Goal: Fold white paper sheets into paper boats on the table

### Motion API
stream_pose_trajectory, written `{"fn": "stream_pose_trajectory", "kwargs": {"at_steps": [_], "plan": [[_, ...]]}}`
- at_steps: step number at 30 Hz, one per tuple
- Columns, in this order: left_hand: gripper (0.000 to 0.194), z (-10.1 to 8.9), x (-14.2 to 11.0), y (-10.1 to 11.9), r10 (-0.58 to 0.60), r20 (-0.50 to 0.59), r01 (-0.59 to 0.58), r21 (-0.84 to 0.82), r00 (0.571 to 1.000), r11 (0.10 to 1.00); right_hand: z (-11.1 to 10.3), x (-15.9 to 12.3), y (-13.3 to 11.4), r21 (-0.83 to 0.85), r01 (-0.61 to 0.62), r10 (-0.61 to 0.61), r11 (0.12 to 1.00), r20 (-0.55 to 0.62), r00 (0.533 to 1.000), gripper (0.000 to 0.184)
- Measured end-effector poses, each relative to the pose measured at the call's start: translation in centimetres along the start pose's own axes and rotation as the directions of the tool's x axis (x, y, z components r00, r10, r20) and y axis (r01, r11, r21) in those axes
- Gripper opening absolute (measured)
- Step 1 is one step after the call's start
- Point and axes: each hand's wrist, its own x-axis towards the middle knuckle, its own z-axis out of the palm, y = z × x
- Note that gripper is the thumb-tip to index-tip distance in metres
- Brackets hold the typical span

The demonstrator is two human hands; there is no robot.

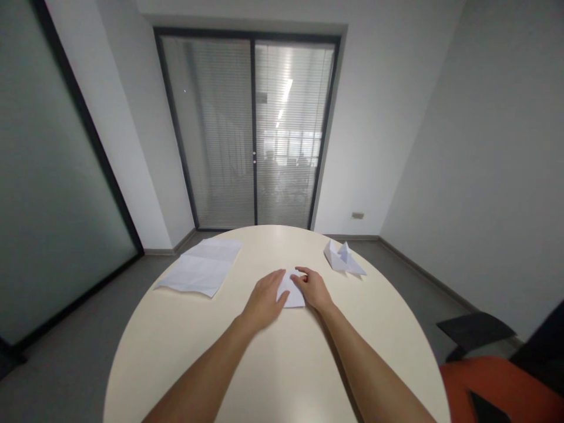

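Observation:
A small piece of folded white paper [294,299] lies flat on the round table in front of me. My left hand [264,298] grips its left side, the thumb resting on top and the fingers along the edge. At the upper right edge of the same paper, my right hand [314,288] has its fingers curled, with thumb and index finger at the paper. The right fingertips are small in view, and the paper's underside is hidden.
A larger creased white sheet [200,267] lies at the table's left. A folded paper shape with raised points [341,258] stands at the back right. The cream tabletop [273,382] has a curved edge. An orange chair [493,382] is at the lower right.

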Motion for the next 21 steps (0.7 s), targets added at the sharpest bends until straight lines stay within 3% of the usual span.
{"fn": "stream_pose_trajectory", "kwargs": {"at_steps": [4,7,9,11,14,16,21], "plan": [[0.050,0.1,-0.5,0.2,-0.016,0.183,-0.010,0.141,0.983,0.990,-0.1,-0.7,-0.9,-0.235,0.007,-0.004,0.972,0.013,1.000,0.041],[0.048,-0.1,-0.6,0.0,-0.024,0.204,-0.018,0.205,0.979,0.979,-0.4,-1.4,-2.0,-0.458,0.027,-0.055,0.889,-0.047,0.997,0.036],[0.047,-0.3,-0.6,-0.1,-0.024,0.195,-0.020,0.220,0.980,0.975,-0.4,-1.6,-2.6,-0.521,0.141,-0.180,0.842,-0.025,0.983,0.034],[0.045,-0.3,-0.7,0.0,-0.004,0.188,-0.035,0.207,0.982,0.978,-0.3,-1.8,-3.0,-0.507,0.292,-0.299,0.811,0.071,0.952,0.034],[0.041,-0.3,-0.6,-0.1,0.014,0.170,-0.045,0.182,0.985,0.982,0.1,-1.9,-3.0,-0.422,0.444,-0.361,0.790,0.264,0.894,0.034],[0.038,-0.3,-0.4,-0.4,-0.009,0.138,-0.016,0.180,0.990,0.983,0.3,-2.0,-2.9,-0.398,0.475,-0.359,0.785,0.333,0.872,0.034],[0.028,-0.7,0.2,-1.0,-0.109,0.049,0.098,0.177,0.993,0.979,0.0,-2.2,-2.9,-0.434,0.457,-0.325,0.776,0.345,0.881,0.031]]}}
